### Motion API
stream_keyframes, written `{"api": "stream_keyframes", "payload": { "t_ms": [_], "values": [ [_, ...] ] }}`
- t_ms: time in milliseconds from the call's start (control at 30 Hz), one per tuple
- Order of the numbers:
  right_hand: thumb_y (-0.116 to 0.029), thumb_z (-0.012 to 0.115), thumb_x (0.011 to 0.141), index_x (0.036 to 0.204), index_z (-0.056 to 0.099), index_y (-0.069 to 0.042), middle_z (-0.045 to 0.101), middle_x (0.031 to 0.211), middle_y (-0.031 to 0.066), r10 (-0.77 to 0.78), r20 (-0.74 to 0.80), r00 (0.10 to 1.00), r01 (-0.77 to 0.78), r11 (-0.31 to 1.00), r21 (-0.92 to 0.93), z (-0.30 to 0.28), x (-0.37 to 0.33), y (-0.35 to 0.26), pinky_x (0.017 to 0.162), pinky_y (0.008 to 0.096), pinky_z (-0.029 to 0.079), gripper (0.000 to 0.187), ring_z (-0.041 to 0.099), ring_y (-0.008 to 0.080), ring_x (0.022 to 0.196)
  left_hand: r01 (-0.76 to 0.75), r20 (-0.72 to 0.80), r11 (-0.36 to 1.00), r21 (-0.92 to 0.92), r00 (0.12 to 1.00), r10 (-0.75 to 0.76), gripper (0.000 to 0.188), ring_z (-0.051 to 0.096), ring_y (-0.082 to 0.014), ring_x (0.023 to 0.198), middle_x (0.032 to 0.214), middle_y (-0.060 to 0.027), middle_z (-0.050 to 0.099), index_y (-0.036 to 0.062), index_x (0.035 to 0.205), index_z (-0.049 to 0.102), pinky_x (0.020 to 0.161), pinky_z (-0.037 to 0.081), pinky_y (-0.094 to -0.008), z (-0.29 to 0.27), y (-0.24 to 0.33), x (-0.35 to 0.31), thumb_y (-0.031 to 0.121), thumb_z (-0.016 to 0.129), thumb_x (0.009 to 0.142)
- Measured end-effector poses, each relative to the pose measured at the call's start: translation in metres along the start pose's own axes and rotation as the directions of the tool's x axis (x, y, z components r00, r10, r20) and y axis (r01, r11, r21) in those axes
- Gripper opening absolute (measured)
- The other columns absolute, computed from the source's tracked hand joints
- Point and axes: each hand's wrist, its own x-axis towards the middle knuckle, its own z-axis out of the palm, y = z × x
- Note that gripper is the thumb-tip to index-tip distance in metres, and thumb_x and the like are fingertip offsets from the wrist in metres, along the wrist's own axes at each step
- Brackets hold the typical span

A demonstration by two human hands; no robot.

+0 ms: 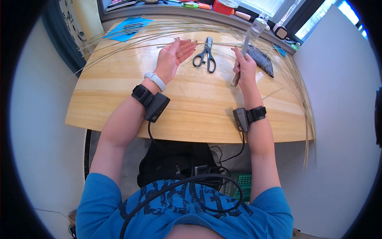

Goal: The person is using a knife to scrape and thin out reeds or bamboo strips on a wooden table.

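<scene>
My left hand (pixel 174 57) is palm up over the table with its fingers stretched out, at the long thin straw-coloured strands (pixel 137 47). Whether a strand rests on its fingers or passes behind them is hard to see. Closed around a long narrow tool, my right hand (pixel 246 67) is farther right. The tool's brownish handle end (pixel 235 80) sticks out below the fist, and a pale, flat, blade-like part (pixel 246 43) rises above it; it looks like a knife. Between my hands lie black-handled scissors (pixel 206 55), blades pointing away from me.
More strands hang over the right edge of the wooden table (pixel 187 111). A dark packet (pixel 260 60) lies beyond my right hand, near a clear bottle (pixel 259 24). Blue sheets (pixel 127 28) lie at the far left. Black cables (pixel 199 177) run from my wrist devices across my front.
</scene>
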Motion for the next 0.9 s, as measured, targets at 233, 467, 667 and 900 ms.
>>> {"api": "stream_keyframes", "payload": {
  "t_ms": [233,467,667,900],
  "values": [
    [-0.02,0.071,0.083,0.092,0.061,-0.005,0.044,0.058,-0.0042,0.01,-0.05,0.999,0.003,0.964,0.264,-0.006,0.001,-0.006,0.039,0.0198,0.027,0.02,0.035,0.0046,0.041,0.099,0.033,0.992,0.073,0.994,-0.102,0.04,0.061,-0.0251,0.107,0.114,-0.0225,0.06,-0.0065,0.113,0.053,0.093,0.05,-0.0331,-0.001,0.001,0.0,0.029,0.04,0.1],
    [-0.018,0.071,0.082,0.086,0.06,-0.004,0.064,0.07,0.0063,0.019,-0.101,0.995,0.009,0.962,0.273,-0.005,0.002,-0.003,0.039,0.0189,0.031,0.018,0.041,0.0043,0.042,0.226,0.034,0.894,0.386,0.965,-0.258,0.043,0.066,-0.021,0.093,0.101,-0.0174,0.067,-0.004,0.104,0.06,0.082,0.053,-0.0292,0.014,0.016,-0.012,0.035,0.043,0.099],
    [-0.016,0.07,0.084,0.088,0.061,-0.001,0.067,0.076,0.0102,0.026,0.021,0.999,-0.029,0.978,0.208,0.002,-0.002,0.002,0.039,0.0181,0.034,0.018,0.043,0.0043,0.043,-0.674,0.551,0.012,0.738,0.613,0.566,0.025,0.066,-0.0221,0.075,0.088,-0.0106,0.068,0.0044,0.102,0.065,0.066,0.051,-0.0297,0.017,-0.004,-0.005,0.025,0.059,0.09],
    [-0.016,0.071,0.082,0.089,0.061,0.0,0.066,0.073,0.0088,0.05,0.099,0.994,-0.062,0.99,0.127,0.013,-0.008,0.001,0.039,0.018,0.033,0.021,0.043,0.0038,0.043,-0.601,0.623,-0.174,0.78,0.722,0.303,0.02,0.062,-0.0237,0.066,0.078,-0.0068,0.064,0.0108,0.1,0.067,0.054,0.047,-0.0313,0.01,-0.008,-0.012,0.025,0.061,0.087]
  ]
}}
